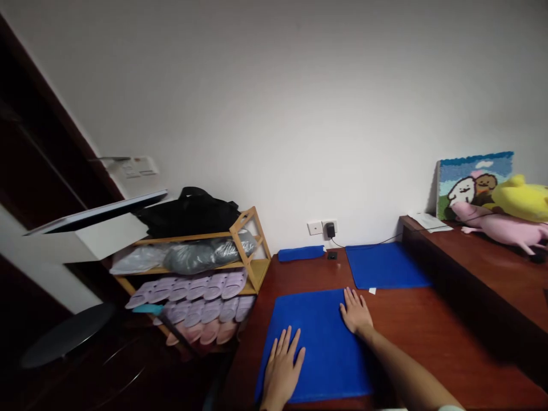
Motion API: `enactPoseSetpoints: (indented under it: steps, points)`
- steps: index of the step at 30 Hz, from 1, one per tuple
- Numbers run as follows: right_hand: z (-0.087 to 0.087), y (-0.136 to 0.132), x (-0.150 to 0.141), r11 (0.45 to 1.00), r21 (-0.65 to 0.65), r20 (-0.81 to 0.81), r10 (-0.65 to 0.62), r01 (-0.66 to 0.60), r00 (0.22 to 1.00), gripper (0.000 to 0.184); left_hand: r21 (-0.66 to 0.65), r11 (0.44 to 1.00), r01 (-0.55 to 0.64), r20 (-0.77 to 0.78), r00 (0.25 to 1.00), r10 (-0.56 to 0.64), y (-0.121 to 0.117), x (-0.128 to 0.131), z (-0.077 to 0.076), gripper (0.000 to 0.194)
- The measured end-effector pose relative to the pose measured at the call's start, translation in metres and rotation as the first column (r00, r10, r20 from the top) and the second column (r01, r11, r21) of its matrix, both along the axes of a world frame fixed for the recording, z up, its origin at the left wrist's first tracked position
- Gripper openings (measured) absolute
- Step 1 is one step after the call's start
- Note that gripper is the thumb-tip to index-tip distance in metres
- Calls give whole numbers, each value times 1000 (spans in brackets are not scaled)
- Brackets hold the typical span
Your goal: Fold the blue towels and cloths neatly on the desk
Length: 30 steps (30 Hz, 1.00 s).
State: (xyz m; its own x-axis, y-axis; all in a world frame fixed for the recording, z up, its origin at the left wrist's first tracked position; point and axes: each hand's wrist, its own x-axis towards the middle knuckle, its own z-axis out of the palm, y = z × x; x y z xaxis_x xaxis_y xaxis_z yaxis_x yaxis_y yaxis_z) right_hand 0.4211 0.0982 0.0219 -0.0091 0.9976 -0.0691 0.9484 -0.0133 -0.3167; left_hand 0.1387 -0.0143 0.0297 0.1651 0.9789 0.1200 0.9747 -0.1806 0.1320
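A blue cloth [325, 354] lies spread out on the reddish-brown desk [432, 331]. My left hand [282, 368] rests flat on its left side, fingers apart. On the cloth's upper right edge lies my right hand [356, 313], also flat with fingers stretched out. Behind them, a second blue cloth [387, 265] is spread toward the back right, with a small white tag at its front edge. A folded blue cloth [301, 253] sits against the wall at the back of the desk.
A wooden shoe rack [257, 274] with several lilac slippers [212, 285] and a black bag [192, 211] stands to the left. A black plug [330, 230] sits in the wall socket. On the raised right-hand surface lie a pink plush toy [500, 225] and a yellow plush [522, 197].
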Motion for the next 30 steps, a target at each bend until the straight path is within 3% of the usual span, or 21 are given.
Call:
enactPoseSetpoints:
  steps: [5, 8, 10, 15, 23, 30]
  points:
    - [5, 3, 14, 1000, 19, -122, 25, -23, 992, 69, -56, 998, -32, -28, 999, 30, -5, -10, 2, 58]
    - [12, 13, 47, 983, 182, -141, 21, 5, 990, 63, -61, 996, -66, -45, 997, 63, -5, -24, 1, 59]
    - [14, 21, 74, 975, 214, -70, -46, 60, 996, 63, -61, 994, -88, -57, 995, 85, -4, -33, 0, 60]
    - [4, 36, 119, 984, 29, 40, -176, 175, 984, 63, -44, 995, -87, -71, 994, 83, 2, -45, -7, 61]
    - [4, 24, 114, 985, -9, 97, -171, 173, 980, 63, 8, 998, -59, -113, 992, 60, 15, -58, -18, 61]
    - [3, -43, 99, 993, 4, 99, -116, 116, 988, 65, -2, 998, -56, -94, 994, 55, 16, -60, -15, 64]
